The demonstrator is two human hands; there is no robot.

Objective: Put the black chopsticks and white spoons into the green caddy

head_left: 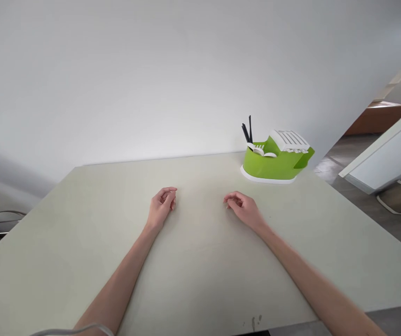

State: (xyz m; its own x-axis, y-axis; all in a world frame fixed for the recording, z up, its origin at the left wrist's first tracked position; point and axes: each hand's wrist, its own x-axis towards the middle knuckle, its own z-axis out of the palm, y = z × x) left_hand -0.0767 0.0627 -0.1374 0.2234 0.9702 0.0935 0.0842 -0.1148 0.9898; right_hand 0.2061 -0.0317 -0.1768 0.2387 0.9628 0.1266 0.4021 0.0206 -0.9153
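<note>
My left hand [164,204] rests on its side on the pale table [193,275], fingers loosely bent with the index finger reaching furthest forward. Nothing is in it. To the right, my right hand [242,207] lies on the same surface, its fingers relaxed and slightly curled, also holding nothing. A gap of bare tabletop separates the two hands. Beyond my right hand stands a green cutlery holder [270,167] on a white base. White spoons and a fork [259,150] and black chopsticks [247,132] stand in its left part. A slotted white knife block top [291,139] covers part of the right side.
A plain white wall [172,84] runs along the table's back edge. A metal wire rack [0,228] shows past the left edge. Grey floor [347,149] and a white panel [392,149] lie beyond the right edge. Small dark marks [253,323] spot the near tabletop.
</note>
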